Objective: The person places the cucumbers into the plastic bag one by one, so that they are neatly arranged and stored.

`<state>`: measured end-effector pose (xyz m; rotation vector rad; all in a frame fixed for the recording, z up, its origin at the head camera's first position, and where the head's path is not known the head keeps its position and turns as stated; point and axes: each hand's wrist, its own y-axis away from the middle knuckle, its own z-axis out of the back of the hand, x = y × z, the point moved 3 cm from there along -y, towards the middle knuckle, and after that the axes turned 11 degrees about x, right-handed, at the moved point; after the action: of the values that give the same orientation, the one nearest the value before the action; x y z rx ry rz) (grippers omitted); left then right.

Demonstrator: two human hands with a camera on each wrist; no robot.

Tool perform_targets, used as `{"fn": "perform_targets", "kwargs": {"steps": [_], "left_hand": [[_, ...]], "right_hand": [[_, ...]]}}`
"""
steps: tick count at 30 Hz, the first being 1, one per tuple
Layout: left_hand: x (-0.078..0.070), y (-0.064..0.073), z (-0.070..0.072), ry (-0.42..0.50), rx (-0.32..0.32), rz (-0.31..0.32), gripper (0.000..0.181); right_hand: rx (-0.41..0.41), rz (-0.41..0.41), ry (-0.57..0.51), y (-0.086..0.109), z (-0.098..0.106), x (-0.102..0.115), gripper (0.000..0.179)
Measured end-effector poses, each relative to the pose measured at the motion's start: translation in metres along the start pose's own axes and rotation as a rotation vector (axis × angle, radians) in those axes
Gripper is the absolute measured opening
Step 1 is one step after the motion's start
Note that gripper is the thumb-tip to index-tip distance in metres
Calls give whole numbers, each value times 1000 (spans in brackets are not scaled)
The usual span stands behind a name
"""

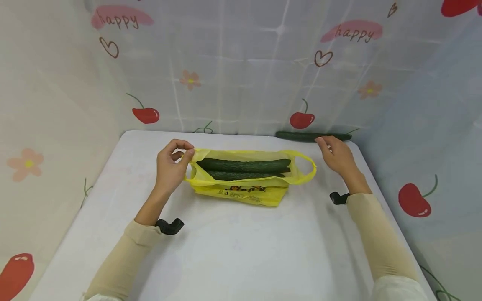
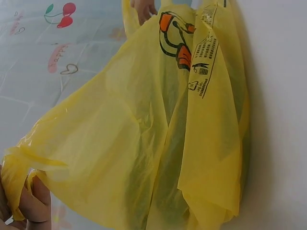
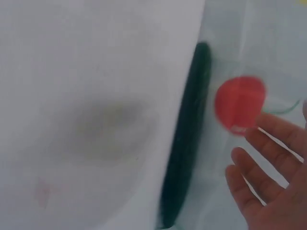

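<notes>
A yellow plastic bag (image 1: 246,195) lies on the table with its mouth spread. Inside it are at least two dark green cucumbers (image 1: 244,166), side by side. My left hand (image 1: 170,167) pinches the bag's left handle, and the left wrist view shows the fingers (image 2: 40,191) curled round that loop. At the back right edge of the table lies another cucumber (image 1: 297,136). My right hand (image 1: 337,156) is near it, partly covering it in the head view. In the right wrist view its fingers (image 3: 261,170) are spread, apart from the cucumber, and hold nothing.
The white table (image 1: 226,251) meets a printed curtain (image 1: 244,83) at its back edge, and similar cloth hangs at both sides. The bag's right handle loop (image 1: 310,169) stands loose, left of my right hand. A black wrist mount sticks out at each wrist.
</notes>
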<state>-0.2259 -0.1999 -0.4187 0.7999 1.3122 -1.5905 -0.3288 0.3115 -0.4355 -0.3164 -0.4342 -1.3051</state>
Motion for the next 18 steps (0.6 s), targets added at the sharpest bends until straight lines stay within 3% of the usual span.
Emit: {"fn": "perform_targets", "kwargs": {"steps": [8, 12, 18], "left_hand": [[2, -1, -3, 5, -5, -5, 10], [0, -2, -3, 19, -1, -11, 11], [0, 1, -1, 18, -4, 7, 10]], "right_hand": [[216, -193, -15, -20, -9, -52, 91], [230, -204, 2, -27, -11, -66, 99], [175, -151, 17, -40, -12, -79, 102]]}}
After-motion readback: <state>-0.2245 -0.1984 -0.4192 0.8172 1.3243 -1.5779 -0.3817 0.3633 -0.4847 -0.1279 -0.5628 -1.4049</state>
